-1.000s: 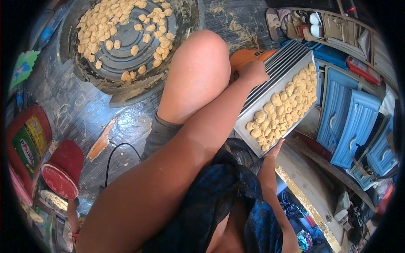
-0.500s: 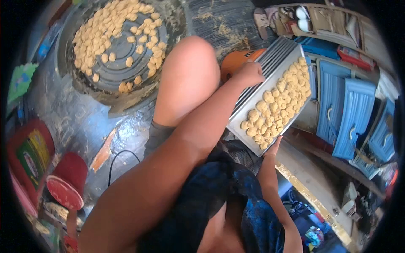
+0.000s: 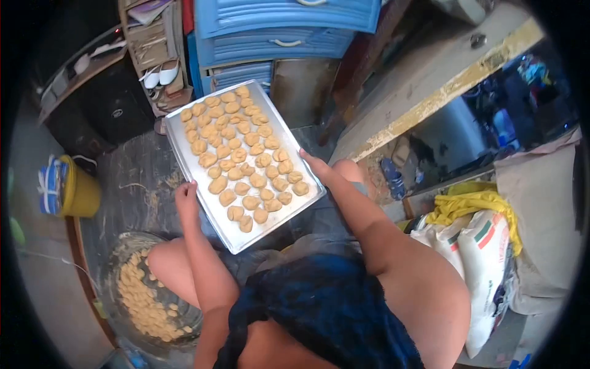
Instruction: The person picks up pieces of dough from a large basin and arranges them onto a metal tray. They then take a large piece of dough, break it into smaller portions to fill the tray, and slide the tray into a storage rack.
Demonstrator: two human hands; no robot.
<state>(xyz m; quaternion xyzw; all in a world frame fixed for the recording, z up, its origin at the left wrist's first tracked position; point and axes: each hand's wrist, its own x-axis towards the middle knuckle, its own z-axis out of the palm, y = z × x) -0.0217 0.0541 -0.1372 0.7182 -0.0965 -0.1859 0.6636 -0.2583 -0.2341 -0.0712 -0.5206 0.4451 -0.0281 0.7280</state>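
A metal tray (image 3: 272,229) carries many small tan dough pieces (image 3: 238,155), spread over its surface in loose rows. My left hand (image 3: 187,195) grips the tray's lower left edge, fingers bent round the rim. On the tray's right edge, my right hand (image 3: 314,165) is closed, with the thumb at the rim and the other fingers hidden beneath. The tray is held above my lap. At the lower left, beside my knee, a wide round basin (image 3: 194,315) holds more dough pieces (image 3: 147,301).
Blue drawers (image 3: 283,46) stand beyond the tray, with a shelf holding white shoes (image 3: 161,75) to their left. A yellow bucket (image 3: 82,190) is at the far left. White sacks (image 3: 482,258) and a yellow cloth (image 3: 479,209) lie at the right, below a worn door edge (image 3: 455,92).
The view has swung to the right. The tray is now more level and centred, without the ridged metal part seen beside the dough earlier, and both hands are at its edges.
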